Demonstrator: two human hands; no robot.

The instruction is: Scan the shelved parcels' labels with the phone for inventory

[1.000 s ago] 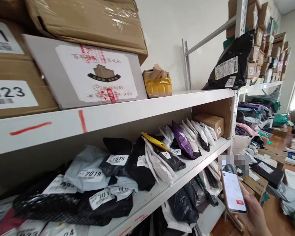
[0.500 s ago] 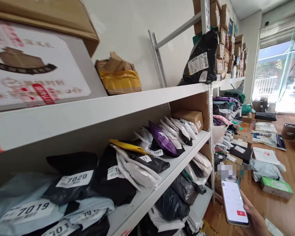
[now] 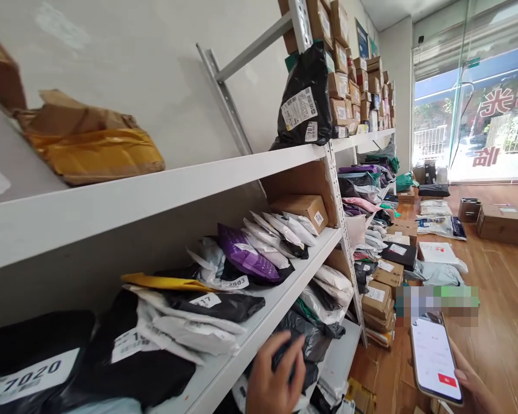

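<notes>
My right hand (image 3: 475,374), at the lower right, is wrapped around a smartphone (image 3: 435,356), its thumb at the edge near a red patch on the lit screen. The screen's small print is too faint to read. My left hand (image 3: 276,374) is raised in front of the shelving, fingers apart and loosely bent, with nothing in them. Behind it, black plastic parcels (image 3: 313,333) lie on the lower shelf. Nearest on the middle shelf are white mailer bags (image 3: 194,330), a black parcel labelled 17 (image 3: 237,305) and a purple mailer bag (image 3: 250,253).
The white shelf edge (image 3: 224,164) runs across at head height, bearing a yellow-taped carton (image 3: 99,152) and a black bag (image 3: 302,86). Stacked boxes (image 3: 341,63) fill the far rack. Parcels and a large carton (image 3: 507,223) lie on the wooden floor (image 3: 496,287); a glass door stands beyond.
My left hand has come into view at the bottom centre. The view has turned right, so the shelves slide left and more of the glass door shows. The phone stays in my right hand.
</notes>
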